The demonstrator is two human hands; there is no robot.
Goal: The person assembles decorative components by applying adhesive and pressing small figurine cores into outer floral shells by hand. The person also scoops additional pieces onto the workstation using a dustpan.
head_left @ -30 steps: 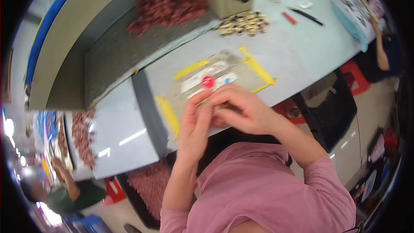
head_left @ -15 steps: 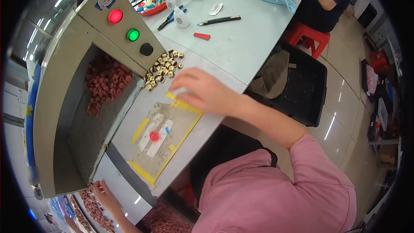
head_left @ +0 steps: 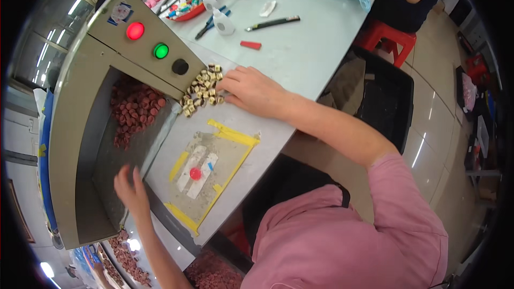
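Observation:
My right hand is at the right side of a pile of small gold-and-dark pieces. Its fingers are bent together, with the tips touching the edge of the pile; whatever is between them is hidden. My left hand is raised in front of the machine's opening, fingers apart and nothing visible in them. Inside that opening lies a heap of small reddish-brown round pieces. Between my hands, a round red piece sits on white strips within a yellow-taped patch of the table.
The beige machine carries a red and a green lamp. On the table lie a black cutter, a red cap and white bottles. A black bin stands beside it. Two people sit at the far side.
My left hand has risen from the tray of brown pieces to the machine's opening. My right hand has moved up from above the taped patch to the pile of gold-and-dark pieces.

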